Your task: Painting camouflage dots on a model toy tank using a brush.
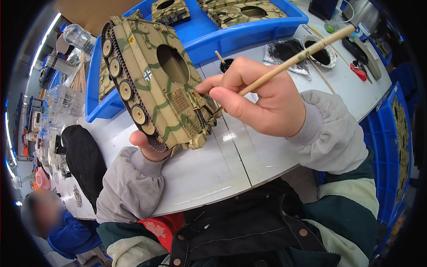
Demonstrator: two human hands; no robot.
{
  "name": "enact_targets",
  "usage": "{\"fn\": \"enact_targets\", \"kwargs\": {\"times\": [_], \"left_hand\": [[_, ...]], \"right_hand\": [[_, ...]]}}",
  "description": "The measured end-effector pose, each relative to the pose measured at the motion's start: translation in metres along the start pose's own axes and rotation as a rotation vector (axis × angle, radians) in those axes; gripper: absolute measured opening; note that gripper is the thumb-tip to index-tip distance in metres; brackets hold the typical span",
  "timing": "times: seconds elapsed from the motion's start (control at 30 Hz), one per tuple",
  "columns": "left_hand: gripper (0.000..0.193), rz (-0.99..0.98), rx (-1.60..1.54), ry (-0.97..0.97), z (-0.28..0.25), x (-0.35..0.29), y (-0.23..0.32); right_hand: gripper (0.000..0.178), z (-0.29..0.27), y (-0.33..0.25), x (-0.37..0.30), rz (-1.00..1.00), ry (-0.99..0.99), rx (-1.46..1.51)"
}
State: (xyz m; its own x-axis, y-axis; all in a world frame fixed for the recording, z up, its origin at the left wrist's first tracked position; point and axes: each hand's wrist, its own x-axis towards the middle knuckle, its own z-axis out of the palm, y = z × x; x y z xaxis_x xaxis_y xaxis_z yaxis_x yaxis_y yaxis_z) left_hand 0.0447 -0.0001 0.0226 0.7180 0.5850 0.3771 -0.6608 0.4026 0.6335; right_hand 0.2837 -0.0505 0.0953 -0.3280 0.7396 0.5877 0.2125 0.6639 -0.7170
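Note:
My left hand [150, 147] grips a model tank hull [155, 89] from below, its fingers mostly hidden behind it. The hull is tan with green camouflage stripes, has tracks and road wheels along one side, and a round opening on top where no turret sits. It is held tilted above the table. My right hand [262, 98] pinches a thin wooden-handled paintbrush [298, 58], its tip reaching the rear end of the hull. The index finger of that hand lies close to or against the hull's rear deck; whether it touches I cannot tell.
Behind the hull, a blue tray [249, 33] holds more camouflaged tank hulls [249, 12]. A small dark paint cup [226, 65] with a stick stands near my right hand. Black-stained bags [291, 55] lie to its right. A black mesh cloth [82, 155] is at left; a person [66, 227] sits beyond.

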Motion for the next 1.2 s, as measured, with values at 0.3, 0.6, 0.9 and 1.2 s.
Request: {"fn": "enact_targets", "kwargs": {"times": [0.3, 0.6, 0.9, 1.2], "left_hand": [[0.100, -0.046, 0.438, 0.162, 0.008, -0.012, 0.000], [0.045, 0.454, 0.411, 0.260, -0.024, -0.001, -0.003], [0.038, 1.208, 1.296, 0.051, 0.007, 0.023, -0.014], [0.036, 1.166, 1.496, 0.127, 0.003, 0.013, -0.005]], "right_hand": [[0.015, -0.027, 0.023, 0.011, 0.262, 0.325, 0.441], [0.018, -0.019, 0.022, 0.017, 0.351, 0.355, 0.369], [0.027, -0.025, 0.042, 0.014, 0.433, 0.302, -0.022], [0.025, -0.018, 0.051, 0.012, 0.396, 0.167, -0.300]]}}
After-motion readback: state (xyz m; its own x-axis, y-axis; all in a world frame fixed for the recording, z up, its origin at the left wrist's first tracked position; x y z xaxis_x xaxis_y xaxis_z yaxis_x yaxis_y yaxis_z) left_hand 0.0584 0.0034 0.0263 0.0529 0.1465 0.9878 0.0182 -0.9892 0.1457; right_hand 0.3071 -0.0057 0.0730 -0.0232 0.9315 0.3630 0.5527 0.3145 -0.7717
